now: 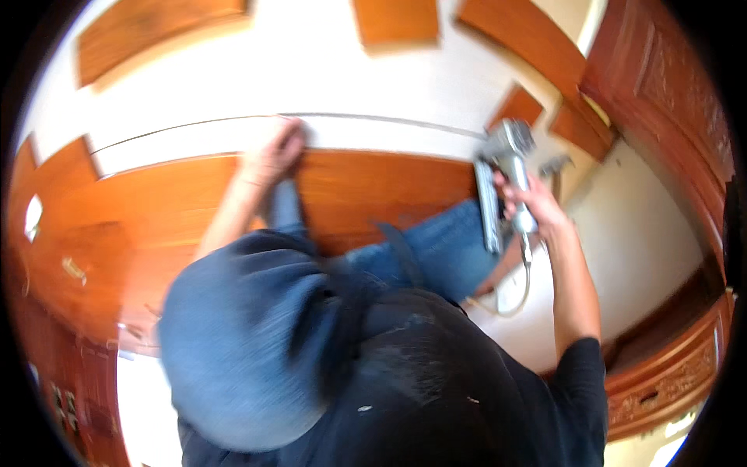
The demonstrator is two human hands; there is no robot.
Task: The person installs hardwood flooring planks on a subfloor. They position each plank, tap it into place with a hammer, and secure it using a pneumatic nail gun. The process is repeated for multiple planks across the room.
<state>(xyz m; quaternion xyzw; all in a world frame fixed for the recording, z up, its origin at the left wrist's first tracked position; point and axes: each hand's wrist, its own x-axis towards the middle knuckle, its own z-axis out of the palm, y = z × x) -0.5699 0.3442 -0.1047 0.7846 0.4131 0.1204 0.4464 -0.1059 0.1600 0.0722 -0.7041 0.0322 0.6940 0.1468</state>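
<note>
In my right hand [541, 204] is a silver nail gun [513, 163]. My fingers wrap round its grip, and its head points up and away, over the right end of a white panel [366, 86]. A pale hose [523, 292] hangs from the grip's lower end. My left hand [282, 146] rests at the seam between the white panel's near strip [373, 136] and an orange-brown wooden board [373, 183]. Its fingers look bunched, but blur hides whether they grip anything. My jeans-clad legs [436, 249] lie against the board.
Wooden blocks [397, 22] and curved wooden pieces [156, 35] lie on the white surface's far side. A hammer [555, 165] is just right of the nail gun. Dark red wooden furniture [661, 78] stands at right, with a carved drawer front [661, 381] below.
</note>
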